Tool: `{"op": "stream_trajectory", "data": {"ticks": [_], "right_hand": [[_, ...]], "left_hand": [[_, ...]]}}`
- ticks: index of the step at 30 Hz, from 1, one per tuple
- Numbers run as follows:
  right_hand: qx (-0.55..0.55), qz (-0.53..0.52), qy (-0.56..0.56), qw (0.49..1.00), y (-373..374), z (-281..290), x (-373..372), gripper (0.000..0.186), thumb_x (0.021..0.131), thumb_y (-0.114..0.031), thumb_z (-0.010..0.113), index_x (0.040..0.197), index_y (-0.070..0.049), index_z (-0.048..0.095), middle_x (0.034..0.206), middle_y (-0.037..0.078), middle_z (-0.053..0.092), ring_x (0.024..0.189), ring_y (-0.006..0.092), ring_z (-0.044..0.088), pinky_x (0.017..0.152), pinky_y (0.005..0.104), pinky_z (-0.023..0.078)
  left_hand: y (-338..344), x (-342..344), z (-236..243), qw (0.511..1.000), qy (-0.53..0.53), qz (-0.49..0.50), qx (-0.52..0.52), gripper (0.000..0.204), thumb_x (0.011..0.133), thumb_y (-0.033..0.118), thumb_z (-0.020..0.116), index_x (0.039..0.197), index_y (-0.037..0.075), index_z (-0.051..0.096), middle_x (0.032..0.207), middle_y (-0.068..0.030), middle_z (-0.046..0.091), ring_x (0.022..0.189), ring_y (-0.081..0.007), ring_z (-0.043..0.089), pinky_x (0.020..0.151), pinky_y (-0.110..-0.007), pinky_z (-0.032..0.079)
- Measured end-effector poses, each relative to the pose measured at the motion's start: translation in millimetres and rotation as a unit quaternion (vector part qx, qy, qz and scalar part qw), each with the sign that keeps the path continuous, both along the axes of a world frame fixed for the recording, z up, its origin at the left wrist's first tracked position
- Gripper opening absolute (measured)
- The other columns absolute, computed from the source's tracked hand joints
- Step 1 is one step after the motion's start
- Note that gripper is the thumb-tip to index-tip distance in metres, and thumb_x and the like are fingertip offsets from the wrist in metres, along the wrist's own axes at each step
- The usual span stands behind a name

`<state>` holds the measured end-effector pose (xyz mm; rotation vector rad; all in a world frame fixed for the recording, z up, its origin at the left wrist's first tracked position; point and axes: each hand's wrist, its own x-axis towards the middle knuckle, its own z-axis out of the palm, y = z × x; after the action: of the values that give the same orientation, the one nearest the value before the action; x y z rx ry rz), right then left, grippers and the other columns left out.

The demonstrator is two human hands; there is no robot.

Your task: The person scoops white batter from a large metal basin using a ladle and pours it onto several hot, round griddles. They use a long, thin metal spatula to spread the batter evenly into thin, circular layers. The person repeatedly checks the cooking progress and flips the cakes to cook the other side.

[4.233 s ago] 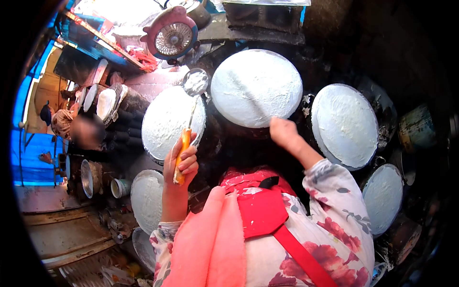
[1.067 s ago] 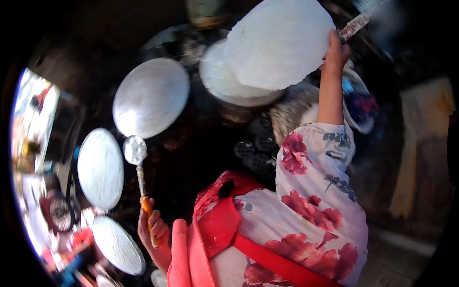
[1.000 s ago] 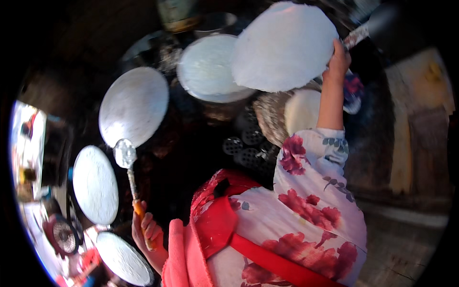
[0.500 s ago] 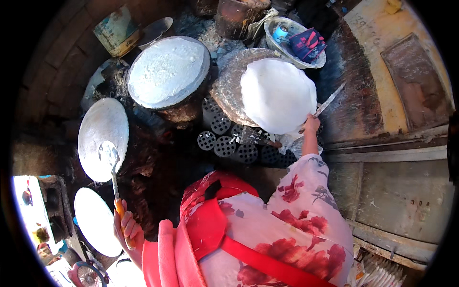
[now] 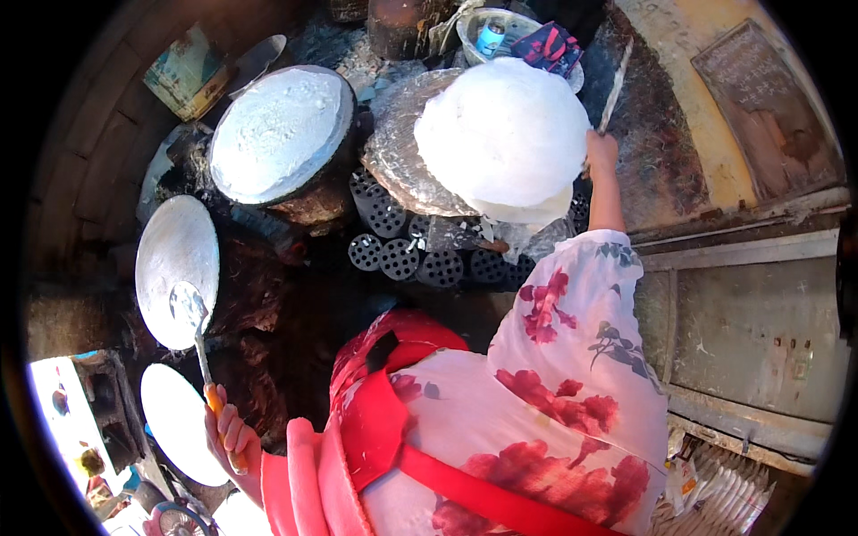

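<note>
My left hand point(image 5: 234, 433) grips the orange handle of a metal ladle point(image 5: 189, 306), whose head lies over a pale round griddle point(image 5: 174, 241) at the left. My right hand point(image 5: 601, 154) is closed on a long, thin, flat stick point(image 5: 617, 79) at the right edge of a white round sheet point(image 5: 496, 134). That sheet overlies another pale sheet above a crusted round surface point(image 5: 393, 134); whether it is resting or slightly raised I cannot tell. Left of it, a griddle point(image 5: 277, 129) is coated with white paste. A further white disc point(image 5: 174, 415) sits at the lower left.
Several perforated black cylinders point(image 5: 398, 259) are stacked beneath the crusted surface. Behind are a basin point(image 5: 469, 31) holding a blue can and dark bag, a worn bucket point(image 5: 179, 76) and a rusty drum point(image 5: 393, 27). A metal panel point(image 5: 751, 339) lines the right.
The white sheet, held up on the stick earlier, came down over the crusted surface; since half a second ago my right hand and sheet have shifted upward in view.
</note>
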<state>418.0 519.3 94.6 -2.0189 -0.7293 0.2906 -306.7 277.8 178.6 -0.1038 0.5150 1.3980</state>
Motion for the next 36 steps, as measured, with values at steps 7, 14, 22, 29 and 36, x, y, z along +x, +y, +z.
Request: {"op": "stream_trajectory", "data": {"ticks": [7,14,22,29,36], "right_hand": [[-0.118,-0.076,-0.068,0.988,-40.7,-168.3,68.3,0.041,0.080,-0.029,0.059,0.099,0.007,0.059,0.095,0.025,0.063,0.089,0.0384,0.062,0.076,0.0437,0.047],[-0.149,-0.093,-0.146,0.974,-48.6,-169.2,34.0,0.032,0.080,-0.023,0.054,0.092,0.006,0.058,0.090,0.027,0.063,0.087,0.0422,0.061,0.076,0.0477,0.048],[-0.085,-0.073,-0.150,0.982,13.0,-126.6,-6.5,0.034,0.077,-0.023,0.056,0.091,0.008,0.060,0.089,0.028,0.063,0.087,0.0402,0.062,0.080,0.0450,0.048],[-0.232,0.018,-0.327,0.916,5.2,-160.1,45.4,0.036,0.085,-0.028,0.045,0.086,-0.001,0.068,0.086,0.020,0.066,0.081,0.0381,0.064,0.069,0.0466,0.050],[-0.074,0.133,-0.294,0.944,-2.9,-127.4,-55.0,0.026,0.090,-0.022,0.047,0.103,-0.004,0.059,0.087,0.016,0.065,0.081,0.0299,0.064,0.069,0.0405,0.049]], "left_hand": [[13.8,5.8,0.7,1.000,0.007,-0.010,-0.008,0.041,0.101,0.022,0.032,0.130,-0.006,0.033,0.064,-0.0003,0.035,0.044,-0.0067,0.035,0.041,-0.021,0.033],[22.2,17.3,-1.0,1.000,0.003,-0.022,0.006,0.041,0.101,0.022,0.032,0.131,-0.006,0.032,0.064,0.0000,0.034,0.045,-0.0069,0.035,0.042,-0.021,0.033],[23.1,24.5,-3.5,1.000,-0.009,-0.014,0.017,0.042,0.100,0.022,0.031,0.131,-0.007,0.032,0.065,0.0000,0.035,0.045,-0.0074,0.036,0.042,-0.022,0.033],[15.0,29.9,5.9,0.998,-0.060,-0.001,0.015,0.041,0.100,0.024,0.030,0.128,-0.006,0.033,0.065,-0.0003,0.037,0.044,-0.0077,0.039,0.043,-0.022,0.035],[5.2,2.8,-3.8,0.997,-0.064,0.034,0.006,0.040,0.099,0.024,0.035,0.124,-0.007,0.039,0.065,0.0010,0.036,0.043,-0.0055,0.036,0.039,-0.020,0.032]]}}
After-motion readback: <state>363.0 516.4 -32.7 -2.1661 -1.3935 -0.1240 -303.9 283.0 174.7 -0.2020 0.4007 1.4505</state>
